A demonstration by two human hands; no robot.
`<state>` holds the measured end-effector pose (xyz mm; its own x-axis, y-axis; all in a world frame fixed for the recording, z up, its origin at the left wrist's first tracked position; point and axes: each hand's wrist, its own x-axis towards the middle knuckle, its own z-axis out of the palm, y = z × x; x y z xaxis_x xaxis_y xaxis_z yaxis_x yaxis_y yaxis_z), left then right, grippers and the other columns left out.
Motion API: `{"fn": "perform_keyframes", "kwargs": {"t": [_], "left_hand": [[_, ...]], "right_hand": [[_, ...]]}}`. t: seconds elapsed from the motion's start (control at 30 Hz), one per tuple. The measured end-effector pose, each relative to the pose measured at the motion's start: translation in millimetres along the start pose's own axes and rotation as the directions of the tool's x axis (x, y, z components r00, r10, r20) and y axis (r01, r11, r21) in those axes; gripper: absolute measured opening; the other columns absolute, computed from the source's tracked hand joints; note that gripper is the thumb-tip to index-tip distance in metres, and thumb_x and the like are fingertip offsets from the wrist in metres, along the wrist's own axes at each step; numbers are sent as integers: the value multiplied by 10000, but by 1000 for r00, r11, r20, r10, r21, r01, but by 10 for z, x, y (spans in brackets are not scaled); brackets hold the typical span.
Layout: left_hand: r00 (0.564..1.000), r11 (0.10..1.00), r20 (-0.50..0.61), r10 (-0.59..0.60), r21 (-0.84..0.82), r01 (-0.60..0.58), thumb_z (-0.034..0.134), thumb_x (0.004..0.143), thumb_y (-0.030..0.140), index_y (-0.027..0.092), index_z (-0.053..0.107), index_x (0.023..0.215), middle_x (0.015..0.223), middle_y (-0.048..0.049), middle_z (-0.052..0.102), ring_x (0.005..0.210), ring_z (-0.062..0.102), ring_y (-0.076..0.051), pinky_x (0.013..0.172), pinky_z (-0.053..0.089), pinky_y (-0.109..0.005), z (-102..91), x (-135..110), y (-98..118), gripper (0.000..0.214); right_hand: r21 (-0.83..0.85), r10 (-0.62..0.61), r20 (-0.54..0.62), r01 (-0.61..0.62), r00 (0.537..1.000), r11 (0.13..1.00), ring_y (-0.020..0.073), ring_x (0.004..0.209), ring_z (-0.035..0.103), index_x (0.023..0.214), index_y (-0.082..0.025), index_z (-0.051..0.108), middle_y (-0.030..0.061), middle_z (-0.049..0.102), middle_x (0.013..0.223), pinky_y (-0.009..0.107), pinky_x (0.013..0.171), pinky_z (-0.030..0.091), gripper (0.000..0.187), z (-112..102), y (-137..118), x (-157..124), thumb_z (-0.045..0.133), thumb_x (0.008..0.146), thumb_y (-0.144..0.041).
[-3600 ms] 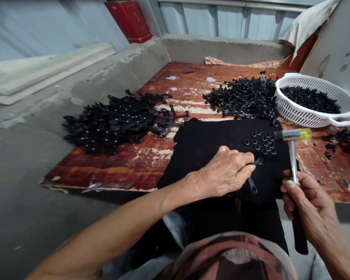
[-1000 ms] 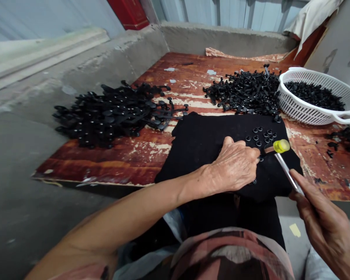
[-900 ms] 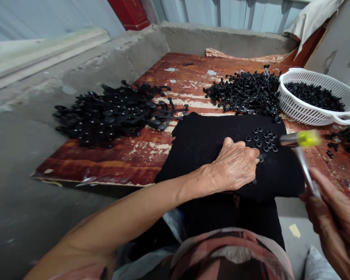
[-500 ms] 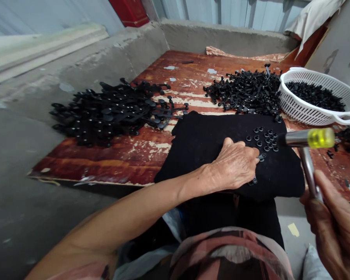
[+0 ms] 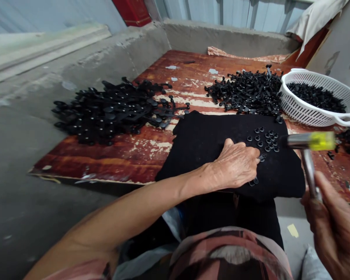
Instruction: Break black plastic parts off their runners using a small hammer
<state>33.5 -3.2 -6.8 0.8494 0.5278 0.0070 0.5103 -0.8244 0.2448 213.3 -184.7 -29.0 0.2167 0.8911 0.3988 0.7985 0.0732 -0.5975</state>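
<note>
My left hand (image 5: 237, 163) is closed over the black cloth (image 5: 201, 140), gripping a small black part (image 5: 262, 157) whose round end sticks out past the fingers. Close below the fingertips another round-ended black piece (image 5: 254, 181) shows; I cannot tell if it joins the held part. Wrapped around the metal handle of a hammer (image 5: 309, 142) is my right hand (image 5: 329, 217). The hammer has a clear yellow face on one end and a dark face on the other, raised right of the left hand. Several small black rings (image 5: 269, 140) lie on the cloth between them.
A large heap of black strap-like parts (image 5: 113, 111) sits on the left of the worn red-brown table (image 5: 128, 159). Smaller black parts (image 5: 247, 91) are piled at the back beside a white basket (image 5: 315, 112) of similar pieces. A low concrete ledge (image 5: 221, 37) runs behind.
The two hands, the hammer and the small parts look almost the same. The whole view has shifted only very slightly.
</note>
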Motion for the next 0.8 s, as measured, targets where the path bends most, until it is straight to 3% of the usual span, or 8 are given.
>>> {"fn": "perform_keyframes", "kwargs": {"t": [0.1, 0.27, 0.37, 0.47, 0.5, 0.57, 0.67, 0.8], "left_hand": [[1000, 1000, -16, -6, -7, 6, 405, 941, 246, 183, 536, 737, 668, -20, 568, 707, 567, -201, 646, 232, -349, 24, 1, -7, 250], [999, 999, -32, 18, -38, -19, 375, 956, 279, 184, 535, 752, 684, -25, 592, 727, 581, -208, 661, 263, -350, 47, 2, -53, 276], [998, 999, -59, 33, -20, -34, 372, 964, 281, 183, 534, 744, 683, -27, 611, 732, 579, -202, 692, 309, -353, 4, -56, -42, 290], [965, 996, -258, 44, 92, -21, 414, 962, 231, 175, 584, 803, 756, -31, 666, 778, 574, -188, 841, 353, -400, -68, -194, 31, 240], [918, 984, -386, 93, 173, -27, 436, 957, 209, 174, 608, 847, 771, -24, 676, 797, 572, -180, 927, 332, -433, -87, -251, 56, 207], [740, 919, -597, 311, 387, -73, 505, 932, 179, 185, 646, 914, 759, 4, 685, 809, 566, -156, 1057, 242, -491, -117, -358, 85, 142], [482, 784, -652, 584, 608, -127, 596, 881, 164, 195, 688, 900, 729, 38, 686, 792, 554, -123, 1129, 170, -524, -159, -472, 65, 99], [460, 722, -602, 653, 679, -135, 638, 857, 185, 219, 713, 857, 747, 52, 696, 780, 543, -106, 1161, 128, -539, -225, -540, -14, 83]], "right_hand": [[-69, -155, 130, 165, 979, 984, 211, 1109, 652, 1503, -366, 353, 24, 588, 1363, 346, 956, 541, 611, -11, 5, 11, 489, 948, -149], [-51, -87, 78, 91, 993, 995, 247, 1149, 627, 1475, -297, 429, 77, 571, 1380, 394, 983, 518, 569, 30, 67, 5, 533, 927, -182], [123, 119, 60, -126, 991, 984, 206, 967, 694, 1378, -297, 550, 84, 675, 1214, 304, 792, 590, 435, 78, 85, -9, 538, 943, -299], [434, 410, 13, -375, 912, 819, 155, 689, 670, 1341, -318, 563, 67, 698, 1025, 215, 513, 545, 460, 167, 69, -62, 615, 895, -419], [528, 480, 37, -425, 876, 735, 137, 594, 627, 1350, -319, 544, 48, 689, 932, 204, 443, 503, 504, 215, 61, -83, 643, 871, -442], [646, 587, 91, -496, 805, 580, 108, 461, 522, 1370, -304, 506, -6, 630, 756, 196, 360, 426, 610, 324, 42, -113, 696, 819, -483], [710, 677, 88, -523, 731, 472, 96, 429, 452, 1398, -278, 460, -52, 541, 651, 192, 341, 390, 724, 453, 7, -113, 719, 776, -543], [718, 668, 76, -506, 741, 479, 109, 458, 451, 1400, -264, 443, -46, 536, 658, 204, 341, 397, 746, 490, -9, -90, 706, 771, -570]]}}
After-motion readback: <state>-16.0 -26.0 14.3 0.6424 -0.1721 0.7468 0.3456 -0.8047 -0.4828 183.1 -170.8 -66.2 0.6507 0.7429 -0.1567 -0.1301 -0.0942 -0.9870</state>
